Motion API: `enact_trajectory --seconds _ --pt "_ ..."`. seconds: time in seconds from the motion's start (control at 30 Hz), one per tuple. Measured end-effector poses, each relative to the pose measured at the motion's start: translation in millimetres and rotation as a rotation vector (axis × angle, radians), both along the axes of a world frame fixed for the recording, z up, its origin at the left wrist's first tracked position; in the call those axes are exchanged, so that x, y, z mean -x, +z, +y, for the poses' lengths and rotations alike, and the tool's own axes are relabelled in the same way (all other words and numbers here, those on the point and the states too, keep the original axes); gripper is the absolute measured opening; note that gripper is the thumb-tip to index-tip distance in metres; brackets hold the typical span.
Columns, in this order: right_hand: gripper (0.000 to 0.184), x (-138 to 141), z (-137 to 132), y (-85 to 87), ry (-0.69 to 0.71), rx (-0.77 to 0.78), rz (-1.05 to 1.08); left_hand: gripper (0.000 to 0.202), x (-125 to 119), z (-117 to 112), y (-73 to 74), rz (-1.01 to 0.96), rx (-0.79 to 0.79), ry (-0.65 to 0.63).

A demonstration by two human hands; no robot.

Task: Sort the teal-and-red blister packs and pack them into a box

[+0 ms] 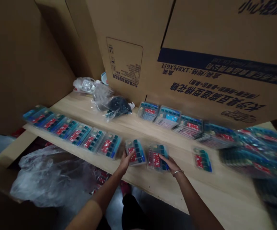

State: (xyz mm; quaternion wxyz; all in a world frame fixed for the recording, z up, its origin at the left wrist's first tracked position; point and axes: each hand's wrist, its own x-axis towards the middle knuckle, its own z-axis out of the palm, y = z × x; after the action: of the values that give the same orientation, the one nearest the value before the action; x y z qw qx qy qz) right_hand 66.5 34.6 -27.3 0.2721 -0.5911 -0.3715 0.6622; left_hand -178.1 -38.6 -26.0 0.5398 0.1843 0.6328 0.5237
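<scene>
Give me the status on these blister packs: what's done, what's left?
Done-looking: a row of blister packs along the table edge, and another row by the carton. In hand: the left hand touches one pack, the right hand another. Left: a blurred heap at right.

A tan short sleeve point(83, 218) and dark trousers point(133, 212) show, with a thin metal bangle point(178, 172) on the right wrist point(179, 176).

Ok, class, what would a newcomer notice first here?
Rows of clear packs with red labels run along the wooden table, ending in a blurred heap at far right. At centre, the left hand touches one pack, the right hand another. Huge printed cartons tower behind.
</scene>
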Motion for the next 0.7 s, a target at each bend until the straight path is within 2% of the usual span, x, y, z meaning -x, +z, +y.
enact_trajectory --seconds 0.07,0.13,0.23,0.37,0.47,0.53,0.6,0.7 --pt "0.055 7 -1 0.5 0.024 -0.029 -0.031 0.054 -4 8 2.1 -0.027 0.008 -0.055" --pt "0.055 12 -9 2.5 0.077 -0.082 -0.056 0.052 -8 -2 1.7 -0.035 0.014 -0.051" --pt "0.054 14 -33 3.1 0.151 -0.126 -0.063 0.057 -13 -46 -1.6 -0.069 0.004 0.025" --pt "0.054 12 -72 -4.4 0.250 -0.094 -0.101 0.067 -21 -113 -8.7 -0.167 0.021 0.164" --pt "0.058 16 -88 -12.6 0.296 -0.092 -0.151 0.070 -21 -138 -15.4 -0.210 0.021 0.257" --pt "0.067 20 -92 -16.8 0.258 -0.033 -0.152 0.074 -18 -143 -19.2 -0.256 0.009 0.274" --pt "0.075 19 -96 -18.5 0.228 0.091 -0.123 0.079 -13 -146 -21.1 -0.325 -0.010 0.254" --pt "0.076 10 -103 -14.8 0.282 0.267 -0.117 0.076 -7 -152 -20.7 -0.414 -0.035 0.206"
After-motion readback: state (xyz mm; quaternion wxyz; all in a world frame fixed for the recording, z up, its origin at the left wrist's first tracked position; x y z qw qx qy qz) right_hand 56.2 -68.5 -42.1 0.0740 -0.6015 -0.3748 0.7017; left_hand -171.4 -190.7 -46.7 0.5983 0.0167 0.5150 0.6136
